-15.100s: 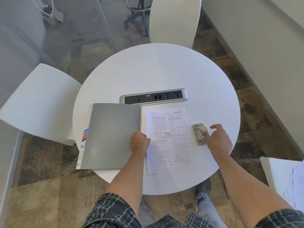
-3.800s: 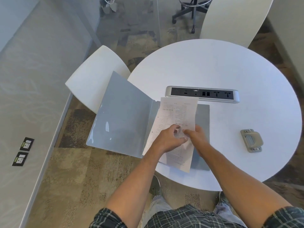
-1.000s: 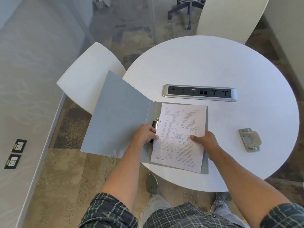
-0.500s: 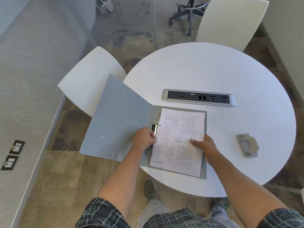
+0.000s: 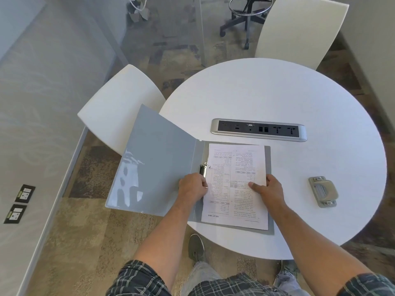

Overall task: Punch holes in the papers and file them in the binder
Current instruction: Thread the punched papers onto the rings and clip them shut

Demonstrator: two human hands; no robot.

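A grey binder [image 5: 158,159] lies open at the near left edge of the round white table [image 5: 277,92], its front cover hanging off past the rim. A printed sheet of paper [image 5: 237,167] lies flat on the binder's back cover, its left edge at the metal ring clip [image 5: 203,168]. My left hand [image 5: 192,190] is closed over the lower part of the clip. My right hand [image 5: 268,192] presses on the sheet's right edge, thumb on the page. A grey hole punch [image 5: 323,191] sits on the table to the right, apart from both hands.
A silver power and socket strip [image 5: 258,130] is set in the table just beyond the binder. White chairs stand at the left [image 5: 115,107] and at the far side [image 5: 299,28]. A glass wall runs along the left.
Earlier the sheet was held up over the open binder; now it lies flat in it. In the last second my hands have barely shifted; the view moved slightly.
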